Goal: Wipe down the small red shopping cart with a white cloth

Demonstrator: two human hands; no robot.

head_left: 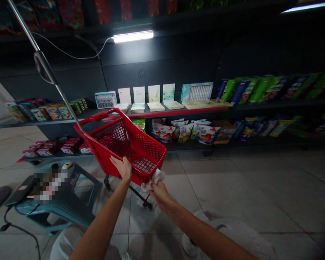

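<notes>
A red plastic shopping basket (pixel 141 144) on small wheels is tipped toward me on the tiled floor. My left hand (pixel 122 167) grips the near rim of the basket, fingers closed over its edge. My right hand (pixel 158 191) is closed on a crumpled white cloth (pixel 155 179), which it presses against the basket's lower near corner. A silver pole handle (pixel 47 68) runs up and left from the basket.
Dark store shelves (pixel 178 110) behind the basket carry notebooks, paint sets and snack bags. A blue-green plastic stool (pixel 70 196) with a phone and a cable stands at the left. My knees show at the bottom. Bare floor tiles lie to the right.
</notes>
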